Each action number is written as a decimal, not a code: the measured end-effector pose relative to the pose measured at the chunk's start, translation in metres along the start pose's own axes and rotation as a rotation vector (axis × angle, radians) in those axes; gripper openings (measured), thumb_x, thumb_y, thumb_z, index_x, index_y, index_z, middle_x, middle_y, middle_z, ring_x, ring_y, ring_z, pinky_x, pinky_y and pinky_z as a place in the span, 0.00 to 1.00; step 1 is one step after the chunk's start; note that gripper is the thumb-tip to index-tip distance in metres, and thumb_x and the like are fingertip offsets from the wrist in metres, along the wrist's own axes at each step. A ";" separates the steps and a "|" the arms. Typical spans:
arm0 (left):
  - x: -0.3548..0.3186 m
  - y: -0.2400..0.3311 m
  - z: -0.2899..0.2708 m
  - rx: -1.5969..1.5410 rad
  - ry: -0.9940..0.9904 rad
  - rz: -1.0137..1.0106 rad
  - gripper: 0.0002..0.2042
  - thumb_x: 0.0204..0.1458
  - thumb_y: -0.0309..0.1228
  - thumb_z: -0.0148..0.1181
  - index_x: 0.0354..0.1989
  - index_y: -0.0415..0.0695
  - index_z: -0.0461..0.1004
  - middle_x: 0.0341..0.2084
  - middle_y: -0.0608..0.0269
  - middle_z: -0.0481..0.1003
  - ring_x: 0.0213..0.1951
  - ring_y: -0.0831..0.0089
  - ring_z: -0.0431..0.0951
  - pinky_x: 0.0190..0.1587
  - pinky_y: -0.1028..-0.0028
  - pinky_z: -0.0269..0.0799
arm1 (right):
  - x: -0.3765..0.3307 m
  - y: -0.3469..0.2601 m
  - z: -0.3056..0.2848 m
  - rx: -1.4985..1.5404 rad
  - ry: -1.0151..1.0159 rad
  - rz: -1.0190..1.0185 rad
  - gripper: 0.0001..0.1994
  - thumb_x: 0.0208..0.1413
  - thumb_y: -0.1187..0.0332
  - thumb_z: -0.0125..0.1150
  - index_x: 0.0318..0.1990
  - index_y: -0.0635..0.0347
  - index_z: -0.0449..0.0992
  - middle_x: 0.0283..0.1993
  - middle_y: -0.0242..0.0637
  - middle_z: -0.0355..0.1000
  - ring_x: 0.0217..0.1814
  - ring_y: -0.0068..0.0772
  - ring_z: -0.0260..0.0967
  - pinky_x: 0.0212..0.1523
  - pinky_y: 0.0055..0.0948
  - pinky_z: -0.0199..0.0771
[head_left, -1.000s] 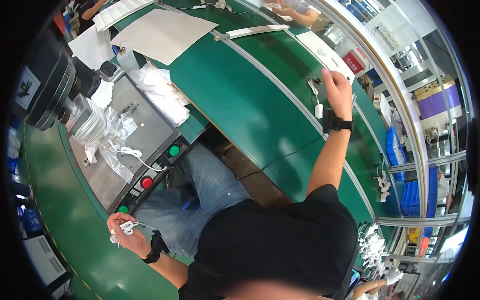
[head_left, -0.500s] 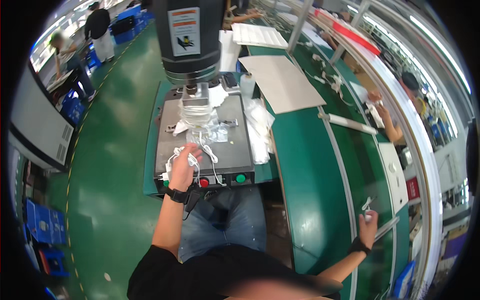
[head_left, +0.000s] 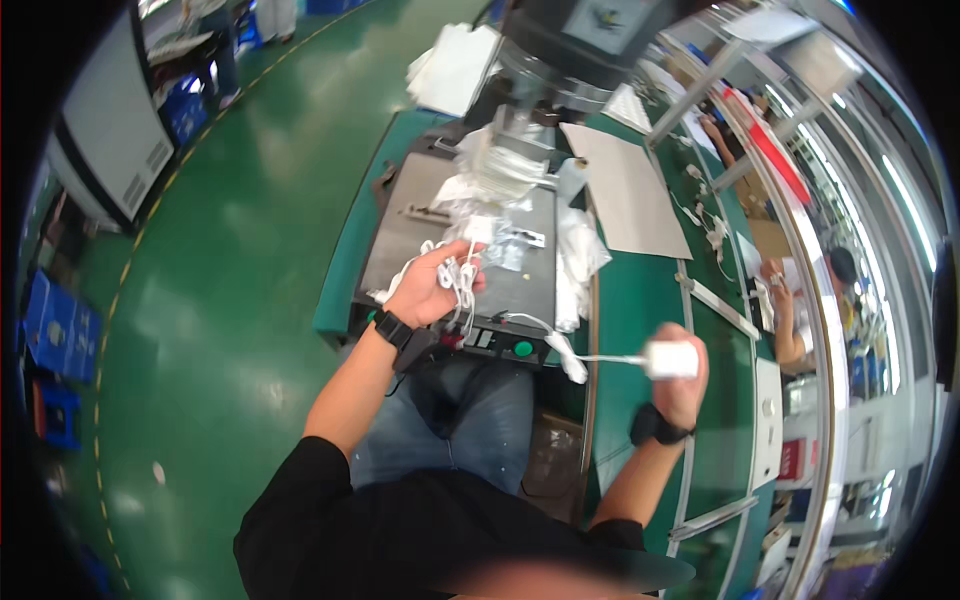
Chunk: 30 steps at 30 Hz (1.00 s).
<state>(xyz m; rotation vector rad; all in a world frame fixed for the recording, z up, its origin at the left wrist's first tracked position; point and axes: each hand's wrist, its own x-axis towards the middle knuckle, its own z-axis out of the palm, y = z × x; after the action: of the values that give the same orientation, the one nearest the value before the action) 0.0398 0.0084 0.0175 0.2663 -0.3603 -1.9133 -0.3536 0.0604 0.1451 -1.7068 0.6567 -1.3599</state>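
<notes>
Two grips: our left hand (head_left: 428, 298) has its fingers (head_left: 448, 252) round a coiled white cable (head_left: 463, 285) over the machine platform (head_left: 530, 295); our right hand (head_left: 684, 396) clasps a boxy white adapter (head_left: 668, 360) above the green desk (head_left: 640, 290). We'd best leave its lead (head_left: 612, 358) slack, clear of the green button (head_left: 523, 348).

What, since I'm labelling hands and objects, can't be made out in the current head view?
In the head view:
Right hand: blurred; white block hides part of its grip.
Left hand: white cables cover part of it.
Black machine: top cut off by the upper edge.
</notes>
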 end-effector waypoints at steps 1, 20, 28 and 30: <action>-0.015 0.001 0.007 -0.028 0.019 0.021 0.20 0.66 0.39 0.49 0.59 0.38 0.67 0.40 0.56 0.77 0.39 0.65 0.77 0.44 0.66 0.73 | 0.018 0.017 0.024 0.090 -0.048 0.081 0.28 0.55 0.58 0.68 0.57 0.66 0.66 0.46 0.42 0.71 0.46 0.37 0.73 0.40 0.34 0.78; -0.232 0.005 -0.040 0.113 0.036 0.683 0.18 0.57 0.38 0.61 0.53 0.45 0.71 0.27 0.63 0.72 0.29 0.73 0.71 0.34 0.71 0.65 | 0.182 0.238 0.175 -0.847 -0.368 0.236 0.18 0.56 0.58 0.69 0.36 0.70 0.80 0.28 0.34 0.76 0.30 0.27 0.72 0.34 0.31 0.71; -0.183 -0.005 -0.046 0.589 0.379 0.634 0.12 0.63 0.34 0.55 0.49 0.41 0.71 0.33 0.59 0.77 0.39 0.71 0.77 0.45 0.70 0.71 | 0.164 0.202 0.174 -0.814 -0.286 0.236 0.19 0.59 0.52 0.64 0.38 0.63 0.81 0.29 0.43 0.78 0.35 0.38 0.77 0.38 0.32 0.74; -0.170 -0.009 -0.048 0.671 0.401 0.623 0.11 0.64 0.34 0.54 0.48 0.40 0.71 0.35 0.59 0.78 0.40 0.71 0.77 0.47 0.70 0.72 | 0.140 0.176 0.165 -0.600 -0.092 0.091 0.17 0.62 0.56 0.62 0.36 0.65 0.80 0.24 0.38 0.76 0.30 0.30 0.74 0.34 0.28 0.73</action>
<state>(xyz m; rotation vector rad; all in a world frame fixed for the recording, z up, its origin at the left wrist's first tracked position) 0.1095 0.1644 -0.0284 0.8561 -0.7099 -1.0484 -0.1404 -0.0962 0.0569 -2.1545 1.1564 -1.0712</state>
